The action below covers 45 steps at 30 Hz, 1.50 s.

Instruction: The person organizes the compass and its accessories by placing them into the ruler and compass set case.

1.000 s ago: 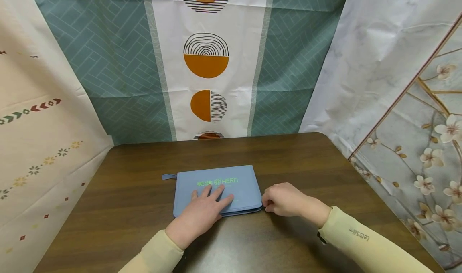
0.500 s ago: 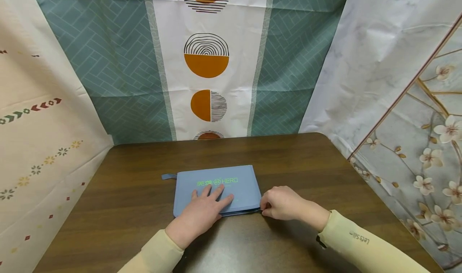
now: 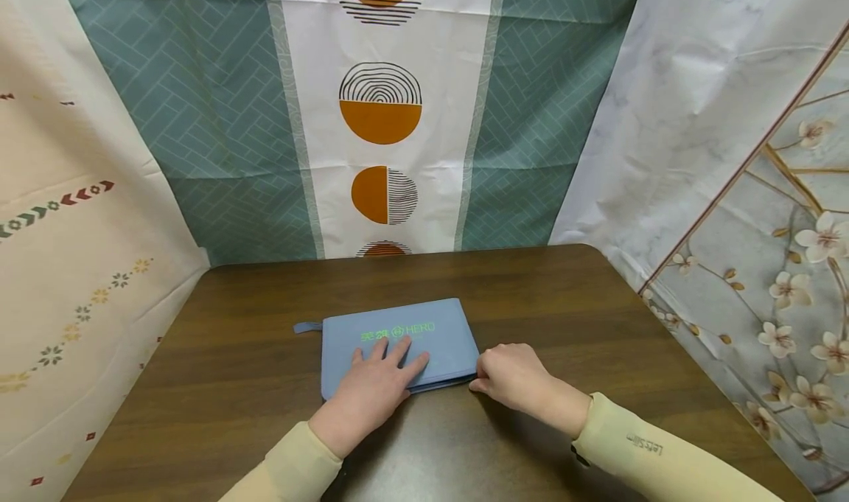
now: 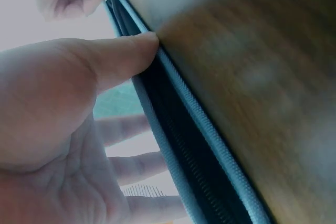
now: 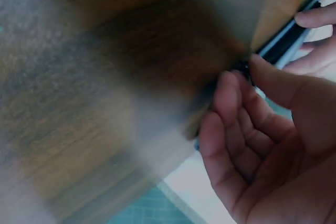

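A flat blue zip case (image 3: 438,340) with green "HERO" lettering lies on the wooden table, a short loop strap (image 3: 307,327) at its left. My left hand (image 3: 371,388) rests on the cover with its fingers spread and straight. In the left wrist view, its thumb (image 4: 128,56) touches the case's near edge, where the dark zipper gap (image 4: 184,140) stands partly unzipped. At the near right corner my right hand (image 3: 514,377) has curled fingers. The right wrist view shows its thumb and forefinger pinching a small dark zipper pull (image 5: 242,67), mostly hidden.
The brown wooden table (image 3: 564,288) extends around the case on all sides. Patterned cloths hang behind it: a teal and white one (image 3: 225,155) at the back, a cream one (image 3: 79,266) on the left, a floral one (image 3: 783,325) on the right.
My right hand has moved slightly left along the near corner, its arm following. The case has turned a little, its right end shifting away from me. My left hand stays on the cover.
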### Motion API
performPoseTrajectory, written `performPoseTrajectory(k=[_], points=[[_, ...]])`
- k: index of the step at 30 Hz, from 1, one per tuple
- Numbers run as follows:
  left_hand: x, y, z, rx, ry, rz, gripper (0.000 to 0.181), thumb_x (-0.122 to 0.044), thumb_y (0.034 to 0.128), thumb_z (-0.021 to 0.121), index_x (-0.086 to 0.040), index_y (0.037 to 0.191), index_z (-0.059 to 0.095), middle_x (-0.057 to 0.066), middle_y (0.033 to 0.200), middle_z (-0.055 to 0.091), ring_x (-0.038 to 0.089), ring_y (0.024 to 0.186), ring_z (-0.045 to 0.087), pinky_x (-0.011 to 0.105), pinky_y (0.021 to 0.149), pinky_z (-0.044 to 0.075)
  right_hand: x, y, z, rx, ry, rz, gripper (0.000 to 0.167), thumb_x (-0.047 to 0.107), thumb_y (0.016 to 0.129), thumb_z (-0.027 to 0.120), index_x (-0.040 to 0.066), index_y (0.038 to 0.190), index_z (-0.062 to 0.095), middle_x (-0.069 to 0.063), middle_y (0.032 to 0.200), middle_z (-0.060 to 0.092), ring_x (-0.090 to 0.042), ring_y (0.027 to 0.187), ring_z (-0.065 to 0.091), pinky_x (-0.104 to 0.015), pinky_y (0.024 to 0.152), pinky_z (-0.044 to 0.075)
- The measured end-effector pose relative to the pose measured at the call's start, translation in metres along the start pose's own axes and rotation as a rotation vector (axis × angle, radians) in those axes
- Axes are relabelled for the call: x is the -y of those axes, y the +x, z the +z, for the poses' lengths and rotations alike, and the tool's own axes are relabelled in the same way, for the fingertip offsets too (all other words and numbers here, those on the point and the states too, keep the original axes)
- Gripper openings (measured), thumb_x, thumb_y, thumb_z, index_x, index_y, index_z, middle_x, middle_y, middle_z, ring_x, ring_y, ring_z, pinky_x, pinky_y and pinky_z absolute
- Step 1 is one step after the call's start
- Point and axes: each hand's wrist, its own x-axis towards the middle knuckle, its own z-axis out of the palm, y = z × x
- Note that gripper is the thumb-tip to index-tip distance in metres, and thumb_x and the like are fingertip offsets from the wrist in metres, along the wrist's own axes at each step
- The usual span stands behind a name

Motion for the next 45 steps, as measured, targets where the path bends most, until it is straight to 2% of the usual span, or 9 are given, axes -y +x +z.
performPoseTrajectory(k=[7, 15, 18, 24, 30, 33, 37, 41, 45], points=[[0.001, 0.0, 0.004, -0.057, 0.021, 0.015, 0.063, -0.032, 0.0946, 0.091, -0.023, 0.15, 0.062, 0.022, 0.144, 0.057, 0.05, 0.129, 0.062, 0.07, 0.085, 0.06, -0.006, 0.01, 0.006, -0.042, -0.032, 0.034, 0.043, 0.025, 0.09, 0.092, 0.026, 0.059, 0.063, 0.015, 0.055, 0.052, -0.007, 0.051, 0.048, -0.035, 0.047, 0.042], [0.01, 0.0, -0.006, 0.114, -0.146, 0.086, 0.068, -0.028, 0.0972, 0.089, -0.016, 0.155, 0.055, 0.021, 0.161, 0.05, 0.047, 0.146, 0.053, 0.071, 0.103, 0.054, -0.023, 0.027, 0.005, -0.039, -0.046, 0.119, 0.053, 0.018, 0.093, 0.086, 0.022, 0.054, 0.051, 0.012, 0.052, 0.038, -0.011, 0.051, 0.041, -0.035, 0.049, 0.036], [0.012, 0.0, -0.008, 0.123, -0.207, 0.113, 0.063, -0.025, 0.0951, 0.091, -0.01, 0.147, 0.057, 0.022, 0.159, 0.048, 0.043, 0.142, 0.056, 0.068, 0.105, 0.054, -0.031, 0.036, 0.002, -0.025, -0.045, 0.148, 0.051, 0.016, 0.094, 0.084, 0.02, 0.056, 0.051, 0.012, 0.053, 0.036, -0.012, 0.053, 0.04, -0.036, 0.05, 0.035], [0.017, 0.0, -0.015, 0.124, -0.244, 0.171, 0.056, -0.025, 0.0917, 0.094, -0.006, 0.134, 0.062, 0.017, 0.141, 0.056, 0.036, 0.128, 0.062, 0.056, 0.105, 0.055, -0.041, 0.054, -0.002, 0.022, -0.055, 0.197, 0.044, 0.017, 0.093, 0.084, 0.02, 0.058, 0.058, 0.01, 0.055, 0.047, -0.014, 0.056, 0.049, -0.041, 0.051, 0.044], [0.023, 0.001, -0.024, 0.205, -0.284, 0.188, 0.068, -0.021, 0.0874, 0.097, -0.003, 0.144, 0.063, 0.019, 0.156, 0.059, 0.037, 0.146, 0.055, 0.05, 0.12, 0.047, -0.047, 0.069, -0.006, 0.087, -0.05, 0.237, 0.047, 0.018, 0.096, 0.083, 0.019, 0.059, 0.054, 0.007, 0.056, 0.048, -0.016, 0.058, 0.049, -0.04, 0.054, 0.043], [0.026, -0.001, -0.028, 0.272, -0.279, 0.152, 0.078, -0.017, 0.0845, 0.098, -0.01, 0.153, 0.062, 0.012, 0.166, 0.053, 0.036, 0.156, 0.045, 0.062, 0.125, 0.039, -0.05, 0.076, -0.007, 0.114, -0.043, 0.249, 0.048, 0.019, 0.098, 0.082, 0.02, 0.059, 0.054, 0.007, 0.057, 0.046, -0.016, 0.059, 0.047, -0.039, 0.056, 0.04], [0.029, -0.005, -0.03, 0.318, -0.246, 0.092, 0.087, -0.001, 0.0842, 0.092, -0.027, 0.16, 0.059, 0.0, 0.172, 0.046, 0.038, 0.162, 0.035, 0.081, 0.12, 0.031, -0.053, 0.082, -0.006, 0.123, -0.036, 0.256, 0.046, 0.019, 0.098, 0.081, 0.019, 0.06, 0.055, 0.007, 0.058, 0.046, -0.016, 0.06, 0.046, -0.039, 0.056, 0.039], [0.035, -0.007, -0.029, 0.308, -0.228, 0.042, 0.094, 0.016, 0.0879, 0.077, -0.042, 0.16, 0.059, 0.003, 0.175, 0.043, 0.045, 0.162, 0.033, 0.085, 0.115, 0.034, -0.057, 0.088, -0.004, 0.13, -0.029, 0.269, 0.043, 0.018, 0.097, 0.079, 0.019, 0.061, 0.054, 0.006, 0.059, 0.045, -0.017, 0.061, 0.046, -0.038, 0.056, 0.038], [0.038, -0.007, -0.026, 0.281, -0.204, 0.039, 0.096, 0.018, 0.0903, 0.073, -0.047, 0.159, 0.058, 0.006, 0.174, 0.044, 0.048, 0.159, 0.038, 0.083, 0.11, 0.04, -0.06, 0.093, -0.002, 0.134, -0.024, 0.284, 0.039, 0.017, 0.096, 0.077, 0.018, 0.063, 0.057, 0.005, 0.06, 0.048, -0.017, 0.062, 0.047, -0.038, 0.056, 0.039]])
